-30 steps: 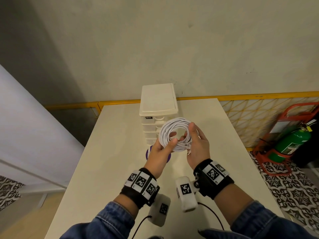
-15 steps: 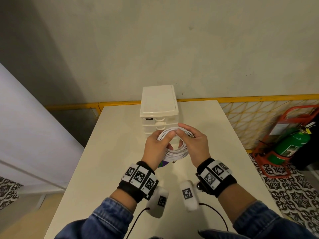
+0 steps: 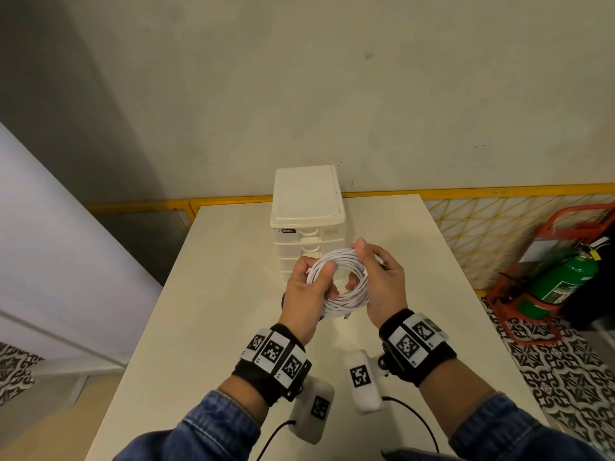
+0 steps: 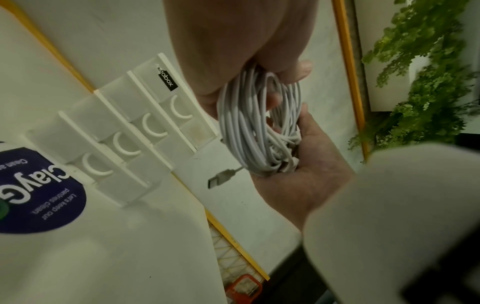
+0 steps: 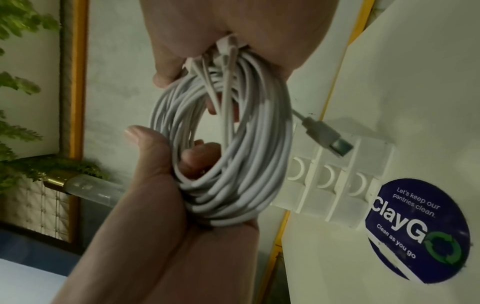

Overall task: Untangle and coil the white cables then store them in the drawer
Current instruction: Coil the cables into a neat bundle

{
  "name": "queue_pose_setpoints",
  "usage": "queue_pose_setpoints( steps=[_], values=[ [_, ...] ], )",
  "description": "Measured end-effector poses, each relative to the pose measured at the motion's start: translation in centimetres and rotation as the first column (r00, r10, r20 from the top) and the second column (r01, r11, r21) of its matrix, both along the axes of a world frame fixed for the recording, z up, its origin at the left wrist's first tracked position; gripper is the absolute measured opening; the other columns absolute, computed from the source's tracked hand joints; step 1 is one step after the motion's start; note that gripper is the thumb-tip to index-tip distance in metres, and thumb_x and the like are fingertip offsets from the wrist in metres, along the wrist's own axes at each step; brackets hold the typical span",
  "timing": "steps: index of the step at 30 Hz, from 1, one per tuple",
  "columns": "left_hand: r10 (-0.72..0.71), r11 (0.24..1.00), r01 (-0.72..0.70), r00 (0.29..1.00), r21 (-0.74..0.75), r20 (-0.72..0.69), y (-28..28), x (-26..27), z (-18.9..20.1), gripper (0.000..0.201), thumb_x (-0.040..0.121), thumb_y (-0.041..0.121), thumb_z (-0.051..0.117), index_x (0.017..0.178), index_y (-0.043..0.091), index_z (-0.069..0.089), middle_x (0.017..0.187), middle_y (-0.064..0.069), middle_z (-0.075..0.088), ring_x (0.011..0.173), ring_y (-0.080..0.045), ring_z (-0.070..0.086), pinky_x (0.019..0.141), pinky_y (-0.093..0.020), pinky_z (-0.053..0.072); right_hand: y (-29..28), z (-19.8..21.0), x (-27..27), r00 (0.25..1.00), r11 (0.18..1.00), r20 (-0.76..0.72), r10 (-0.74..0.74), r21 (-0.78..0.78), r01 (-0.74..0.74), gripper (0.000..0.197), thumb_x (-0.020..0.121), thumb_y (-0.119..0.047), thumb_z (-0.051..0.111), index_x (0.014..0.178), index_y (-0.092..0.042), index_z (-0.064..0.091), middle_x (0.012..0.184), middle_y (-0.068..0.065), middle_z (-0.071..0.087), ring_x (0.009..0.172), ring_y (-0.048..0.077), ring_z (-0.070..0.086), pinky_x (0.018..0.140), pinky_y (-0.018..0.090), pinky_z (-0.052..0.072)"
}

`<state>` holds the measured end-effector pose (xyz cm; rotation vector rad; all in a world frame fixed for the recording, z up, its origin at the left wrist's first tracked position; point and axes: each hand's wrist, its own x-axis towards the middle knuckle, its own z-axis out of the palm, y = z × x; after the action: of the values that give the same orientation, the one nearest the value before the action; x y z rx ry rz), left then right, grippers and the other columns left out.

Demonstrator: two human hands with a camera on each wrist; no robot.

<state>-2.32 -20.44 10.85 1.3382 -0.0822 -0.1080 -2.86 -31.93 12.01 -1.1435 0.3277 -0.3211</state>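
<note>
A coil of white cable (image 3: 346, 302) hangs above the table (image 3: 206, 327), just in front of the white drawer unit (image 3: 306, 201). My left hand (image 3: 329, 281) grips the coil's left side, thumb over the strands. My right hand (image 3: 357, 266) grips its right side, thumb on top. The left wrist view shows the coil (image 4: 249, 127) in both hands with a USB plug (image 4: 221, 179) dangling free. In the right wrist view the coil (image 5: 233, 148) has several loose cable ends gathered under my right fingers, and the plug (image 5: 328, 136) sticks out. The drawers (image 4: 124, 133) I can see are pushed in.
A round dark blue sticker (image 5: 418, 230) lies on the table before the drawer unit. Beyond the table's far and right edges runs a yellow rail (image 3: 499, 191). On the floor at the right stands a green fire extinguisher (image 3: 562, 281) in a red stand.
The coil dipped towards the table with both hands over it, then came back up a little. My hands have shifted their grip to its left and right sides.
</note>
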Motion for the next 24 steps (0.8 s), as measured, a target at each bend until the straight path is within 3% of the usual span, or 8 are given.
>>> queue_pose_setpoints(
  steps=[5,8,10,14,17,19,21,24],
  values=[
    [-0.043,0.996,0.045,0.999,0.082,-0.032,0.5,0.5,0.1,0.053,0.071,0.051,0.063,0.093,0.003,0.054,0.066,-0.005,0.063,0.062,-0.02,0.06,0.063,-0.033,0.052,-0.2,-0.4,0.4,0.999,0.992,-0.028,-0.033,-0.126,0.029,0.021,0.076,-0.029,0.074,0.076,-0.009,0.069,0.058,0.006,0.062,0.046,0.018,0.052,0.051,0.026,0.046],
    [-0.047,0.992,0.058,0.995,0.113,-0.093,0.5,1.0,0.1,0.064,0.071,0.062,0.065,0.097,0.003,0.062,0.085,-0.024,0.068,0.076,-0.033,0.065,0.079,-0.044,0.054,0.2,-0.5,0.5,1.0,0.975,-0.013,0.011,-0.224,-0.014,0.018,0.076,-0.024,0.074,0.075,-0.007,0.07,0.067,0.008,0.069,0.058,0.018,0.062,0.058,0.027,0.052],
    [-0.007,0.989,0.023,0.994,0.148,-0.111,0.2,1.0,0.0,0.065,0.068,0.067,0.064,0.092,0.006,0.068,0.089,-0.034,0.066,0.08,-0.046,0.065,0.084,-0.051,0.052,0.5,-0.6,0.5,1.0,0.973,-0.013,0.028,-0.228,-0.03,0.02,0.077,-0.024,0.074,0.078,-0.005,0.07,0.068,0.009,0.07,0.056,0.016,0.063,0.055,0.024,0.051],
    [0.129,0.979,-0.105,0.983,0.175,-0.131,-0.3,1.2,-0.5,0.062,0.061,0.068,0.069,0.074,0.008,0.07,0.08,-0.03,0.068,0.081,-0.048,0.065,0.08,-0.056,0.054,0.6,-0.8,0.3,0.998,0.976,-0.02,0.053,-0.21,-0.056,0.025,0.082,-0.027,0.069,0.083,-0.001,0.068,0.057,0.002,0.064,0.043,0.01,0.056,0.046,0.02,0.046],
    [0.129,0.976,-0.105,0.984,0.191,-0.123,-0.3,1.4,-0.4,0.051,0.061,0.063,0.072,0.066,0.012,0.067,0.078,-0.029,0.068,0.072,-0.041,0.067,0.077,-0.054,0.053,0.3,-1.0,0.5,0.992,0.972,-0.061,0.106,-0.205,-0.116,0.033,0.084,-0.034,0.065,0.086,-0.001,0.067,0.062,0.007,0.065,0.048,0.014,0.059,0.051,0.025,0.049],
    [0.094,0.979,-0.065,0.984,0.192,-0.15,-0.2,1.6,-0.4,0.053,0.06,0.065,0.073,0.066,0.014,0.064,0.076,-0.035,0.062,0.061,-0.033,0.06,0.066,-0.049,0.053,0.0,-1.0,0.8,0.988,0.963,-0.082,0.13,-0.225,-0.146,0.034,0.085,-0.034,0.064,0.088,-0.001,0.067,0.066,0.008,0.066,0.05,0.014,0.06,0.053,0.025,0.049],
    [0.018,0.987,0.012,0.983,0.162,-0.18,0.0,2.0,-0.4,0.056,0.063,0.065,0.071,0.073,0.011,0.063,0.068,-0.027,0.053,0.053,-0.027,0.049,0.053,-0.035,0.043,-0.3,-0.9,1.4,0.989,0.944,-0.07,0.129,-0.295,-0.144,0.026,0.085,-0.031,0.064,0.089,-0.006,0.069,0.072,0.006,0.069,0.057,0.013,0.064,0.056,0.024,0.05],
    [-0.123,0.976,0.153,0.975,0.152,-0.186,0.0,2.8,0.0,0.064,0.078,0.058,0.063,0.086,-0.006,0.063,0.072,-0.021,0.054,0.058,-0.029,0.05,0.057,-0.031,0.045,-1.2,-0.8,2.6,0.99,0.917,-0.07,0.12,-0.374,-0.138,0.019,0.084,-0.03,0.066,0.091,-0.013,0.07,0.085,0.006,0.072,0.075,0.016,0.068,0.071,0.029,0.055]
  ],
)
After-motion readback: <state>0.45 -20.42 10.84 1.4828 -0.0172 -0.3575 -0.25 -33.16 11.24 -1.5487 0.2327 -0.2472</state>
